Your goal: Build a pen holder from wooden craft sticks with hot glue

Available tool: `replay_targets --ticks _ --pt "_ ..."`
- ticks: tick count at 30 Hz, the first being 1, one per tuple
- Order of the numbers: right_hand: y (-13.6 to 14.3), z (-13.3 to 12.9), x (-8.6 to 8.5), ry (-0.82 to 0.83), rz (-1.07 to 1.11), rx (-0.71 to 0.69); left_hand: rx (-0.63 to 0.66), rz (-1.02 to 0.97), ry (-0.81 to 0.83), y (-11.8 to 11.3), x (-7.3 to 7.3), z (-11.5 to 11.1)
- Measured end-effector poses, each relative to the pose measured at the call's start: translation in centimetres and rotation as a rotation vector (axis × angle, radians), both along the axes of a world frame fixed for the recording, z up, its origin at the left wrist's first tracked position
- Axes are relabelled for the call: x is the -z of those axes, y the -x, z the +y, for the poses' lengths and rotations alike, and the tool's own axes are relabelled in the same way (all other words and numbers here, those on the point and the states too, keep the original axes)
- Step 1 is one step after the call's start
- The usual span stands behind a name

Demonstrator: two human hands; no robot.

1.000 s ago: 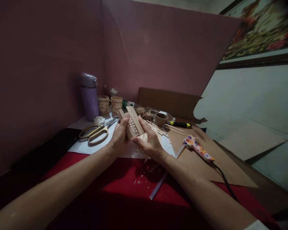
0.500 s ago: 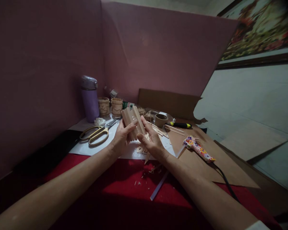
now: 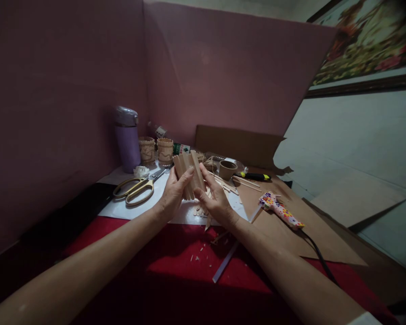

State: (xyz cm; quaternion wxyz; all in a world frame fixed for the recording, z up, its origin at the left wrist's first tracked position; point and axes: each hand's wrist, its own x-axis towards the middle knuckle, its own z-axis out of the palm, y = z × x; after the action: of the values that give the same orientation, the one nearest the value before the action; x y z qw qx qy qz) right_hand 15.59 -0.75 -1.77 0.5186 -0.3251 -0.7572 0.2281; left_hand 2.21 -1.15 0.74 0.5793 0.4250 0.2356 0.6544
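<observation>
Several pale wooden sticks, standing side by side as one piece (image 3: 187,170), are held upright and slightly tilted between both hands. My left hand (image 3: 174,187) grips the piece from the left, its thumb across the front. On the right edge, my right hand (image 3: 213,194) holds it with thumb and fingers. Whether anything lies inside the piece is hidden. Loose sticks (image 3: 226,185) lie on white paper (image 3: 115,208) behind and beneath the hands. Gold-handled scissors (image 3: 140,192) rest left of my left hand.
A purple bottle (image 3: 127,144) and two decorated wooden cups (image 3: 165,151) stand back left. A small brown cup (image 3: 228,170), a black and yellow cutter (image 3: 257,177) and a flowered glue gun (image 3: 280,211) are right. A glue stick (image 3: 225,264) lies on red cloth (image 3: 176,262).
The stick piece has turned slightly between my hands. Both hands keep their hold and have barely moved.
</observation>
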Motion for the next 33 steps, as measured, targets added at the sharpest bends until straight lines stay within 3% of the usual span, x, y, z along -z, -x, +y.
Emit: replay_targets --ticks 8,14,17,20,24,28,31,33 --pt "0.0 0.0 -0.2 0.017 -0.001 0.012 0.040 0.000 0.020 0.2 0.5 0.2" --pt "0.1 0.0 -0.2 0.026 0.061 0.039 0.174 -0.032 0.102 0.6 -0.3 -0.1" --pt "-0.3 0.4 -1.0 0.000 0.217 0.131 0.246 -0.094 0.173 1.1 -0.7 0.1" --pt "-1.4 0.6 -2.6 -0.056 0.322 0.308 0.307 -0.116 0.228 1.6 -0.8 0.4" --pt "-4.5 -0.6 -5.4 -0.084 0.237 0.462 0.335 -0.128 0.245 2.0 -0.6 0.6" --pt "-10.5 -2.5 -7.3 -0.045 -0.011 0.652 0.295 -0.125 0.273 1.8 -0.8 0.6" --pt "-15.8 -3.7 -7.7 0.121 -0.353 0.855 0.222 -0.105 0.292 1.6 -1.1 0.5" --pt "-18.4 -4.6 -7.3 0.243 -0.514 0.867 0.195 -0.097 0.279 1.6 -1.2 0.6"
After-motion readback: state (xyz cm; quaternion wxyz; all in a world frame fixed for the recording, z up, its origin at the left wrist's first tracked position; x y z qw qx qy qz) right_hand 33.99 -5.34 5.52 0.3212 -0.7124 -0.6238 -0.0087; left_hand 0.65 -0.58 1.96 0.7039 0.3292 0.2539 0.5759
